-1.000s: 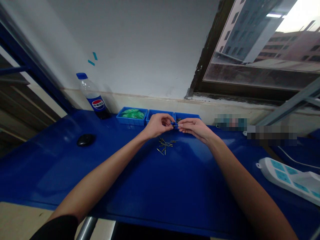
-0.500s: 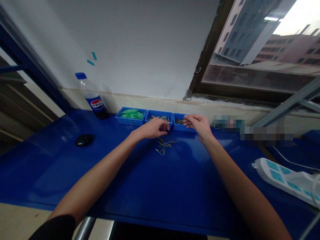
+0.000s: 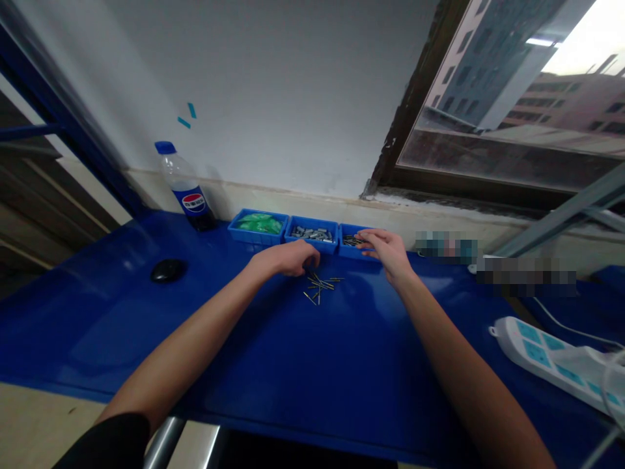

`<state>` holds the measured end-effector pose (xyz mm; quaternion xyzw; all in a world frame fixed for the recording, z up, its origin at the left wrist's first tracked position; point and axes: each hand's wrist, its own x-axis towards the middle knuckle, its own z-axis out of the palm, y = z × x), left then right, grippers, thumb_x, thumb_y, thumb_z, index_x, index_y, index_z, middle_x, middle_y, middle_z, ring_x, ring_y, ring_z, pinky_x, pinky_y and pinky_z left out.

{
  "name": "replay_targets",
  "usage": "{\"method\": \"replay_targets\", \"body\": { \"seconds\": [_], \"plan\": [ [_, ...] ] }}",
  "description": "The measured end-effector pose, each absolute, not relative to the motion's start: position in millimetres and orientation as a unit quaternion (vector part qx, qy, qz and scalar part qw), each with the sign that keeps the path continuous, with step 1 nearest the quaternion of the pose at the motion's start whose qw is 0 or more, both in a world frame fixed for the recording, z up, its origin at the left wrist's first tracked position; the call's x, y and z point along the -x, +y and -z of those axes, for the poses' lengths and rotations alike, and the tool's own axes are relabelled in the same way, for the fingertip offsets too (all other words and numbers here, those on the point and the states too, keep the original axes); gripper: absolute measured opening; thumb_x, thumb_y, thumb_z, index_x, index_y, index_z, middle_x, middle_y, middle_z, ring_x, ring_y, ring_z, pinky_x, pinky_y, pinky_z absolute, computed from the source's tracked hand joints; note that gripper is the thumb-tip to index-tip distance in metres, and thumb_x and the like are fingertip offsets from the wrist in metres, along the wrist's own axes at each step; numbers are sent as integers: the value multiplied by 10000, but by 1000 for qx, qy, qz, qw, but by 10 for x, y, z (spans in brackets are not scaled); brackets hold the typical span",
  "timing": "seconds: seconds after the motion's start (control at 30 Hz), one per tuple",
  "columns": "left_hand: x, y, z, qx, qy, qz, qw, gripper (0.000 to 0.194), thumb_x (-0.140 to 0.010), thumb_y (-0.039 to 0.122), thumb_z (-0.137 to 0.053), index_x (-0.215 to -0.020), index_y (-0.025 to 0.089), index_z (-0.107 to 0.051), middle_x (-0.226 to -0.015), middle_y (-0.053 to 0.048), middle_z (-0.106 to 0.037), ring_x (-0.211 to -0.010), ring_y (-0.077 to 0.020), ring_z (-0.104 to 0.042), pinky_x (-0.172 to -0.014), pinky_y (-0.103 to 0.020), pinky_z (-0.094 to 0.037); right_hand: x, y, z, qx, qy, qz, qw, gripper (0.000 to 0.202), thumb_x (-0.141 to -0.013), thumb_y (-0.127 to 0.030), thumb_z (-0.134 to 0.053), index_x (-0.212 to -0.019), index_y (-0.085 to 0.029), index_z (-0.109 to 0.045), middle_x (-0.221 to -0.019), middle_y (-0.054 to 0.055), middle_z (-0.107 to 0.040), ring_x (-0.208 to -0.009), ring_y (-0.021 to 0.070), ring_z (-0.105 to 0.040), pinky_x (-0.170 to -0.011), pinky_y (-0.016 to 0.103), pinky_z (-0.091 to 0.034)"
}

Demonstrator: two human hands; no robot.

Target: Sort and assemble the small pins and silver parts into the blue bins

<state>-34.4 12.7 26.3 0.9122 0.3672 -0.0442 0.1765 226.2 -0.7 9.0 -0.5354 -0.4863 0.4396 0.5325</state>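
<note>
Several thin brass-coloured pins (image 3: pixel 321 284) lie scattered on the blue table. My left hand (image 3: pixel 299 258) is beside their upper left edge, fingers curled downward; whether anything is between the fingertips is hidden. My right hand (image 3: pixel 385 251) hangs at the right blue bin (image 3: pixel 359 253), thumb and fingers pressed together over its dark metal pins; what they hold is too small to make out. The middle blue bin (image 3: pixel 310 245) contains small grey metal parts, and the left bin (image 3: pixel 254 238) contains green plastic-wrapped items.
A Pepsi bottle (image 3: pixel 193 200) stands at the back left, with a black mouse (image 3: pixel 168 270) in front of it. A white power strip (image 3: pixel 547 357) lies at the right. The wall and window (image 3: pixel 488 159) rise behind the bins.
My left hand has moved slightly left and down, away from the middle bin, whose contents show more. My right hand stays at the right bin. The view has shifted slightly.
</note>
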Motion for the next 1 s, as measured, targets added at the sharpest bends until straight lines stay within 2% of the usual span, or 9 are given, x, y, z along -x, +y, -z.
{"method": "replay_targets", "body": {
  "seconds": [0.17, 0.63, 1.0],
  "plan": [
    [316, 139, -212, -911, 370, 65, 167, 369, -748, 62, -697, -1090, 189, -757, -1013, -57, -753, -886, -183, -676, -732, -238, -490, -2240, -23, -111, 519, -495, -467, 517, 182, -789, -329, -779, -891, -178, -779, -942, 92, -803, -695, 138, -732, -579, 200, -541],
    [353, 197, -53, -921, 343, 6, 186, 197, -721, 51, -691, -850, 184, -758, -832, -39, -736, -742, -155, -635, -665, -236, -446, -2218, -21, -164, 506, -509, -486, 498, 210, -817, -361, -777, -923, -180, -779, -968, 97, -804, -712, 141, -730, -606, 223, -547],
    [360, 171, -59, -917, 362, 17, 165, 120, -783, 85, -661, -828, 162, -741, -809, -50, -725, -699, -152, -614, -659, -244, -452, -2185, -54, -220, 501, -522, -486, 491, 240, -793, -386, -798, -916, -180, -780, -983, 102, -802, -701, 140, -717, -609, 236, -545]
  ]
}}
